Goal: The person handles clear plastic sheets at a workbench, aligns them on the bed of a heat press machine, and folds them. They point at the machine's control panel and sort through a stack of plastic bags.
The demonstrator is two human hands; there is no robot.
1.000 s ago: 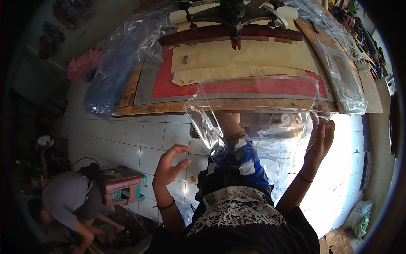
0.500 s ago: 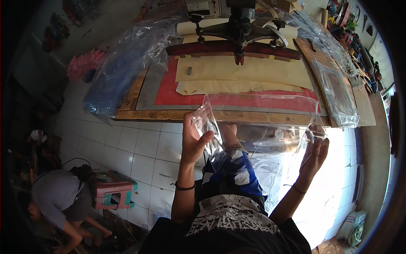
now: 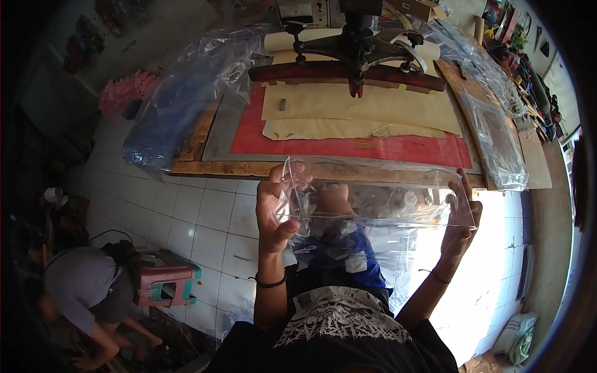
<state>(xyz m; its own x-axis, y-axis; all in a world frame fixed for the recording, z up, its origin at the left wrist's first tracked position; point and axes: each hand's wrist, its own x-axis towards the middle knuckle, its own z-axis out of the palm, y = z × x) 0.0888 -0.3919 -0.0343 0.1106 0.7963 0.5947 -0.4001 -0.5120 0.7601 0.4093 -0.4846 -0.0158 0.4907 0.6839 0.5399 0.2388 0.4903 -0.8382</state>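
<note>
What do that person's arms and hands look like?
The hands have no gloves. Around the left wrist is a dark bracelet; the right wrist wears a thinner dark band. The forearms are bare below black sleeves.

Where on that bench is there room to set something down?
The flat red sheet lies bare between the cream paper and brown wooden front edge. Crowded: under the black metal frame, leftward under bluish crumpled plastic, and where left hand and right hand hold clear film.
</note>
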